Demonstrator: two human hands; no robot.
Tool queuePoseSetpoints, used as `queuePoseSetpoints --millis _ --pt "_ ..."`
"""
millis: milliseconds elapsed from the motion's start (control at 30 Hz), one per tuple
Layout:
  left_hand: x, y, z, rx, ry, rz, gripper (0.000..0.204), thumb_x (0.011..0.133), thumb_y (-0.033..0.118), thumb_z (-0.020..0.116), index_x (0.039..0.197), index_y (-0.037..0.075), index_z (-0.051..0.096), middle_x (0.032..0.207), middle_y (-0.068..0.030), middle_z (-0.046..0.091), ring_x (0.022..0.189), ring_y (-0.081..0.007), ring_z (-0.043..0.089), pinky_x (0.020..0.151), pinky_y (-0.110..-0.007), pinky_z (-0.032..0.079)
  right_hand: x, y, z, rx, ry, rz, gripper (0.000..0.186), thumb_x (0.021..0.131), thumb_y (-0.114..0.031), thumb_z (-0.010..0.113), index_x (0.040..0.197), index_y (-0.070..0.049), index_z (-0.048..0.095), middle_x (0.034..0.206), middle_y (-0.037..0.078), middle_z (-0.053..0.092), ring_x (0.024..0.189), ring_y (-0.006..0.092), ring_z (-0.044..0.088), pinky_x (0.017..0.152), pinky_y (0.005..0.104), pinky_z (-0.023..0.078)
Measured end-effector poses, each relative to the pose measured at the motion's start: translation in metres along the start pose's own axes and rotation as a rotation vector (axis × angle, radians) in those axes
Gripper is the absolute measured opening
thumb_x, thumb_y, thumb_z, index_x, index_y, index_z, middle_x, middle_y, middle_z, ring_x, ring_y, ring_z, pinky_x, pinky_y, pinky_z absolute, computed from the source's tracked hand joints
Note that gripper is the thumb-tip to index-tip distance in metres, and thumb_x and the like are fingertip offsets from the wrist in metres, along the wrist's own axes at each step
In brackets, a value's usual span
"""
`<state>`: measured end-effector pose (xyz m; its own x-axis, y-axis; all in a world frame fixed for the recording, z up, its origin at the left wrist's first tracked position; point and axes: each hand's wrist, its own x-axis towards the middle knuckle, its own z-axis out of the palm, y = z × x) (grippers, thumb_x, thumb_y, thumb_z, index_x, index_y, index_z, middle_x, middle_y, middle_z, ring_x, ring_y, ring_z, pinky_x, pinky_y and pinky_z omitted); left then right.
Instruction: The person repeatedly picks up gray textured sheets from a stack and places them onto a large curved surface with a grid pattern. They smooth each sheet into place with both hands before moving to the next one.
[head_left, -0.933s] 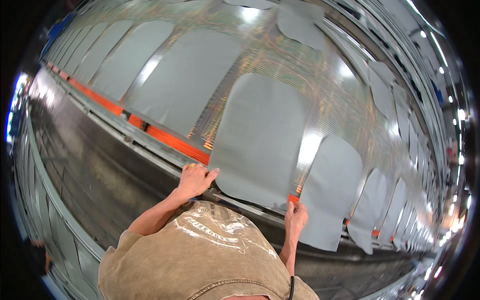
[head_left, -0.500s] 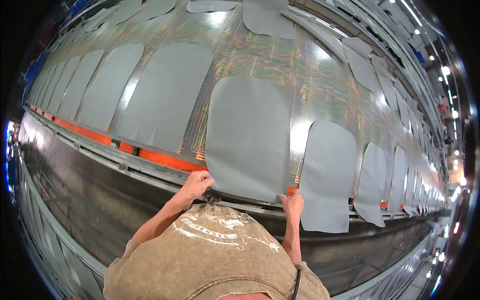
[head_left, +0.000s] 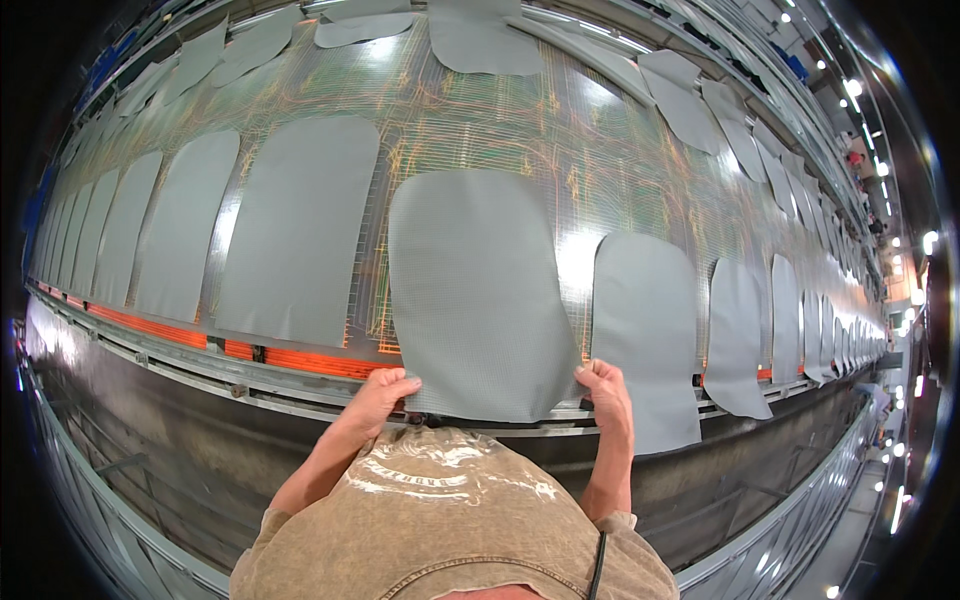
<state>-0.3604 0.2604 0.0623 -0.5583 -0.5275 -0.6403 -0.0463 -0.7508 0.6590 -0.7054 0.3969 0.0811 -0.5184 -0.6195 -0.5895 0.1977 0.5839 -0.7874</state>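
My left hand (head_left: 388, 390) pinches the lower left corner of a grey, textured sheet (head_left: 470, 280) with a rounded top, lying on a long printed bed (head_left: 630, 185) marked with many orange and green lines. My right hand (head_left: 602, 385) pinches the same sheet's lower right corner, which is curled up. The sheet's lower edge lies over the metal rail (head_left: 250, 390) at the bed's near edge, just above my brown shirt (head_left: 440, 530).
Rows of similar grey sheets (head_left: 295, 220) line the bed's near and far edges, some hanging over. An orange strip (head_left: 155, 330) runs along the near edge. Below are a dark trough (head_left: 220, 450) and metal railings (head_left: 130, 505). Overhead lights (head_left: 880, 170) line the right side.
My view has turned, so the bed appears more level. My hands now both hold the middle sheet's lower corners, and its right edge has become bent and lifted.
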Motion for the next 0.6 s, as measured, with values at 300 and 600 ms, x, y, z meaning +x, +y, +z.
queuePoseSetpoints --millis 300,600 --pt "-0.010 0.044 -0.001 -0.170 0.012 0.204 0.014 0.096 0.015 0.059 0.096 0.003 0.066 0.089 0.0003 0.069 0.079 -0.0059 0.062 0.072 -0.024 0.050 -0.001 -0.065 0.010 0.452 -0.249 -0.171 0.025 0.089 -0.009 0.066 0.069 -0.011 0.050 0.065 -0.008 0.047 0.058 0.0028 0.036 0.053 0.0222 0.030" --pt "-0.028 0.154 0.012 -0.296 0.474 0.709 0.020 0.093 0.015 0.059 0.110 0.005 0.060 0.113 -0.0042 0.063 0.097 -0.0166 0.063 0.089 -0.036 0.053 -0.018 -0.178 0.012 0.622 -0.147 -0.558 0.015 0.089 -0.007 0.062 0.077 -0.007 0.052 0.073 -0.003 0.047 0.066 0.0068 0.045 0.059 0.0240 0.038"
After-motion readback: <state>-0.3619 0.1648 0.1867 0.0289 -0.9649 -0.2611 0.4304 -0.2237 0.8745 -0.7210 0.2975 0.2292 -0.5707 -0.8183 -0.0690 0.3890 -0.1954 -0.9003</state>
